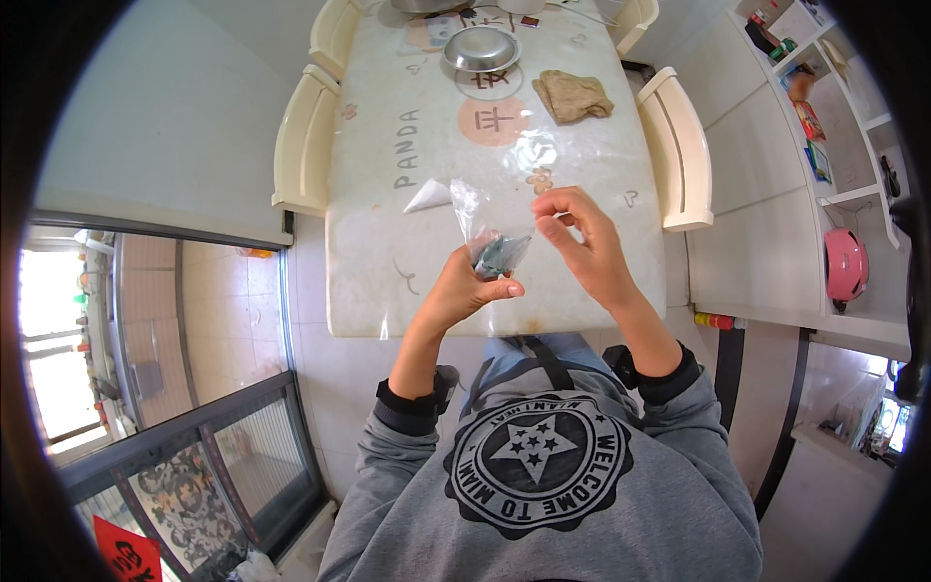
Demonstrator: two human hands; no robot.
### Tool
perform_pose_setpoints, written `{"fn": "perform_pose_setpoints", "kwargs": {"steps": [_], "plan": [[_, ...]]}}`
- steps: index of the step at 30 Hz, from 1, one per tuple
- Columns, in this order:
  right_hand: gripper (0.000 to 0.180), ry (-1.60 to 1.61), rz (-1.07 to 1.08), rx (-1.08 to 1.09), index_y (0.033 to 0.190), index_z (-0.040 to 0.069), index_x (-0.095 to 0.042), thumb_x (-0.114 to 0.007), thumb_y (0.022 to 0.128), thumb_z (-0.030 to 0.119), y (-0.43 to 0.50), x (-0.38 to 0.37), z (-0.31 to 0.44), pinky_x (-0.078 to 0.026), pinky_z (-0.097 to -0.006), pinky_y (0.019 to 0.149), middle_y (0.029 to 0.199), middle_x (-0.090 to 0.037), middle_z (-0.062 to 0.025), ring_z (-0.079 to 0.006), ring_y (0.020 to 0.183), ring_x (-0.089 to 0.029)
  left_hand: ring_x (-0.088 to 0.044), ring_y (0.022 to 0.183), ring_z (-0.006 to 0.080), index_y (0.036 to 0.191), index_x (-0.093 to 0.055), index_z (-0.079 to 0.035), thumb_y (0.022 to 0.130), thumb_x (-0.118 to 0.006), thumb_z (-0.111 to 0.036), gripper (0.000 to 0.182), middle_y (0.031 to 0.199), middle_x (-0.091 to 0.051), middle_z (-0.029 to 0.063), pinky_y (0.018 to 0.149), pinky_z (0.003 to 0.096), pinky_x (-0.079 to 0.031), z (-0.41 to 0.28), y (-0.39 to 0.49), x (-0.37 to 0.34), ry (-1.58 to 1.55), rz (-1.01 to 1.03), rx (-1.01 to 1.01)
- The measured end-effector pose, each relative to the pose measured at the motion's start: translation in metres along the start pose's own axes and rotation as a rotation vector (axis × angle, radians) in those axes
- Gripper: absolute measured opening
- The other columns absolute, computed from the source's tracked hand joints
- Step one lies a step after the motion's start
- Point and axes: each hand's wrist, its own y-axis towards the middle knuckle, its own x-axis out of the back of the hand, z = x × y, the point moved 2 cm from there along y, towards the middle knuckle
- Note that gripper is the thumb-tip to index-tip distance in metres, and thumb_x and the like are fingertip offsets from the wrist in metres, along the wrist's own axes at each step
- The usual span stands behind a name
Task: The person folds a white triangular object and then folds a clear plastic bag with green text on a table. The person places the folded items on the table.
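Observation:
A clear plastic bag [467, 204] with something dark green inside is held in my left hand [465, 291], above the near part of the table. The bag's loose upper end stands up past my fingers; what the green content is, I cannot tell. To the right of the bag, my right hand [582, 240] hovers with bent fingers and thumb apart, and nothing shows between them. A white folded piece [428, 196], perhaps paper, lies on the table just beyond the bag.
The table [378, 262] wears a printed, glossy cover. Farther back are a metal bowl [482, 49] and a folded brown cloth [573, 97]. Cream chairs [309, 142] [676, 153] flank both sides. Shelves on the right hold a pink helmet [846, 263].

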Motion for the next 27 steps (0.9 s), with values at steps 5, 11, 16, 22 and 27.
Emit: {"fn": "perform_pose_setpoints", "kwargs": {"steps": [5, 11, 16, 22, 27], "plan": [[0.032, 0.032, 0.254, -0.278, 0.114, 0.001, -0.069, -0.074, 0.097, 0.028, 0.005, -0.002, -0.007, -0.049, -0.0259, 0.078, 0.1, -0.068, -0.0017, -0.0089, 0.087, -0.062, -0.056, 0.086, 0.0101, 0.125, -0.063, 0.0, 0.068, -0.099, -0.038, 0.077, 0.093, -0.061, -0.0006, 0.075, 0.027, -0.049, -0.003, 0.002, -0.001, 0.016, 0.071, 0.036], [0.028, 0.195, 0.351, -0.36, 0.11, 0.0, -0.069, -0.077, 0.094, 0.022, 0.006, -0.001, -0.009, -0.049, -0.0243, 0.068, 0.092, -0.071, -0.0023, -0.0079, 0.077, -0.062, -0.057, 0.09, 0.0126, 0.12, -0.066, -0.001, 0.067, -0.098, -0.04, 0.073, 0.1, -0.062, 0.0001, 0.079, 0.0296, -0.049, -0.009, 0.003, -0.003, -0.037, 0.15, 0.005], [0.026, 0.321, 0.453, -0.424, 0.109, 0.0, -0.068, -0.078, 0.093, 0.018, 0.011, 0.014, -0.004, -0.051, -0.0246, 0.068, 0.091, -0.07, -0.0028, -0.0085, 0.077, -0.063, -0.058, 0.092, 0.0134, 0.121, -0.066, -0.002, 0.066, -0.098, -0.042, 0.075, 0.102, -0.064, 0.0011, 0.08, 0.0301, -0.05, -0.013, 0.004, -0.004, -0.037, 0.191, 0.03], [0.019, 0.283, 0.516, -0.451, 0.098, 0.0, -0.065, -0.078, 0.09, 0.01, 0.013, 0.009, -0.009, -0.05, -0.0255, 0.066, 0.088, -0.069, -0.0047, -0.0087, 0.076, -0.063, -0.059, 0.09, 0.0119, 0.12, -0.068, -0.003, 0.069, -0.097, -0.036, 0.068, 0.097, -0.067, 0.0018, 0.079, 0.0302, -0.051, -0.015, 0.007, -0.006, -0.002, 0.258, 0.023], [0.034, -0.097, 0.437, -0.369, 0.1, 0.002, -0.056, -0.082, 0.081, 0.012, 0.016, -0.001, -0.01, -0.051, -0.0308, 0.063, 0.08, -0.066, -0.0081, -0.0167, 0.068, -0.063, -0.06, 0.089, 0.011, 0.122, -0.068, -0.003, 0.072, -0.096, -0.034, 0.065, 0.098, -0.069, 0.0031, 0.079, 0.0297, -0.051, -0.013, 0.011, -0.008, 0.108, 0.272, 0.075]]}}
